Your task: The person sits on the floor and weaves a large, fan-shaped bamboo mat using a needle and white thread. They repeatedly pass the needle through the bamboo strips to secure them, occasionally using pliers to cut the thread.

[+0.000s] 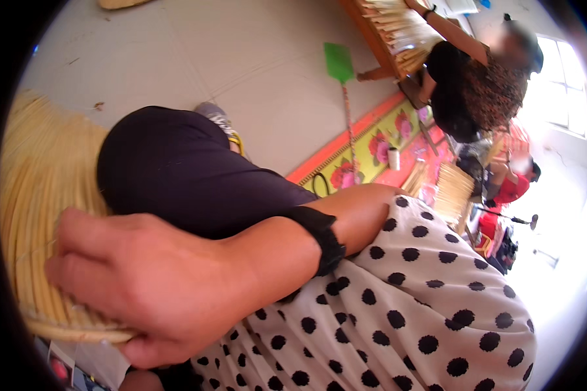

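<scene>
My right hand (134, 283), with a black band on the wrist, reaches leftward across my body and grips the edge of a fan-shaped bundle of pale straw strips (42, 182) at the left. Its fingers curl over the strips and its thumb sits under the rim. My left hand (143, 379) shows only as a sliver of skin beside a black wristband at the bottom edge; its fingers are hidden. My dark-trousered leg lies beside the straw piece, under my arm.
Two co-workers (476, 94) (512, 182) sit at upper right by a wooden frame (365, 36) with straw strips. A green swatter (339, 62), a floral mat (375, 150), a white cylinder (393, 158) and more strips (453, 189) lie on or near the floor.
</scene>
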`<state>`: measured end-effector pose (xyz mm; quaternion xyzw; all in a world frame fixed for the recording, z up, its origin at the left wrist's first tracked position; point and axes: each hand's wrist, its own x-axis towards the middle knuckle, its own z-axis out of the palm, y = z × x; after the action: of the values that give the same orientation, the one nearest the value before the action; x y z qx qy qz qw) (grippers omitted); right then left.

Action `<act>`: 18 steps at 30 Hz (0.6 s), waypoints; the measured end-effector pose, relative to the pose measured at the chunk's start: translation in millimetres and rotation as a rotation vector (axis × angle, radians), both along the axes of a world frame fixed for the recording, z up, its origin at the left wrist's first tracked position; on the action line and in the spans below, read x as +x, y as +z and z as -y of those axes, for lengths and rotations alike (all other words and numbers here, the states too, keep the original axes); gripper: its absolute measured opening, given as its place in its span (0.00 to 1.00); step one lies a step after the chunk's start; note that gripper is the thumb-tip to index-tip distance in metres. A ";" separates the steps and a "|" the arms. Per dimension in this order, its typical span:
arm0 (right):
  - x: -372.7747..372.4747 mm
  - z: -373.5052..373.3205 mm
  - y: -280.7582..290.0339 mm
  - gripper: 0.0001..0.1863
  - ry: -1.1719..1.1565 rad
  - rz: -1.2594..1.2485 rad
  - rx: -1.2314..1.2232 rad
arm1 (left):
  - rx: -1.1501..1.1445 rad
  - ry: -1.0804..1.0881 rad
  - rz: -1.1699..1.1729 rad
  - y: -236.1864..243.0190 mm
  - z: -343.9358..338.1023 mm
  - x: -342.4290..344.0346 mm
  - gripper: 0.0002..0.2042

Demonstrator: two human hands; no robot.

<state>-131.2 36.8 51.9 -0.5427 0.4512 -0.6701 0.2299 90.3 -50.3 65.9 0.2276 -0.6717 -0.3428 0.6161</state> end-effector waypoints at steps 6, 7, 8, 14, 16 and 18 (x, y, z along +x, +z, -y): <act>-0.4 -7.5 8.4 0.32 0.038 -0.165 0.129 | 0.069 -0.017 0.085 10.4 -22.4 5.6 0.06; -8.1 -11.5 9.0 0.32 0.014 -0.248 0.170 | 0.076 -0.036 0.107 5.1 -22.1 -7.7 0.06; -10.7 -13.1 9.1 0.32 0.030 -0.317 0.202 | 0.062 -0.001 0.163 6.5 -24.8 -17.2 0.04; -8.2 -13.0 2.4 0.34 0.051 -0.261 0.215 | 0.076 -0.051 0.504 14.3 -25.5 -21.6 0.11; -9.4 -17.1 1.9 0.35 0.042 -0.257 0.311 | 0.071 -0.042 0.444 0.7 -29.4 -32.7 0.13; -9.3 -19.3 -0.7 0.36 0.030 -0.161 0.348 | 0.065 -0.065 0.471 -4.9 -29.0 -38.2 0.13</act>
<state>-140.4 56.1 51.2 -0.5535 0.5690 -0.5326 0.2935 52.2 -21.3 60.9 0.2991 -0.7924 -0.3214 0.4235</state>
